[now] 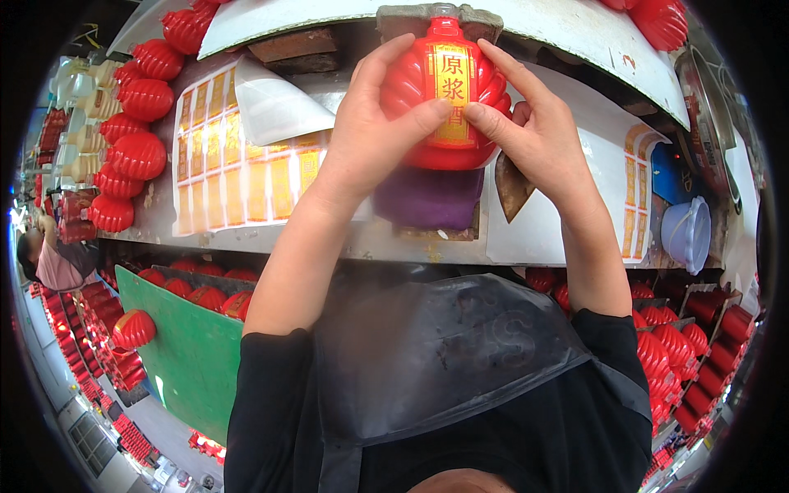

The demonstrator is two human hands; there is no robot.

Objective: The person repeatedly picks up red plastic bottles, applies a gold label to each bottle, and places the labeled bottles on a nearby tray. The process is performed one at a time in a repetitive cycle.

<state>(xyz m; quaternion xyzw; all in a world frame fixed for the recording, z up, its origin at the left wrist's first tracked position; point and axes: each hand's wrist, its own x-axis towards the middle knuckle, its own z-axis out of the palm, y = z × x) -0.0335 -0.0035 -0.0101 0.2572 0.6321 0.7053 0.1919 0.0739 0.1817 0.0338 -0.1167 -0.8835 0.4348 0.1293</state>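
Observation:
Between my two hands lies a red glossy ribbed bottle [403,76], its neck pointing away from me. A yellow-gold label [451,70] with a red edge runs down its front. My left hand [374,123] grips the bottle's left side, and my right hand [534,127] grips its right side. Both thumbs press on the lower part of the label, nearly touching each other. The bottle's neck rests at a grey padded support [398,20]. Beneath its base is a purple cloth [429,199].
A sheet of gold labels [238,164], its backing partly curled, lies left; another label sheet [637,193] lies right. Red bottles [137,156] line the left. A pale blue bucket [686,234] stands at right, a green board [185,353] below left. Another person [62,259] is far left.

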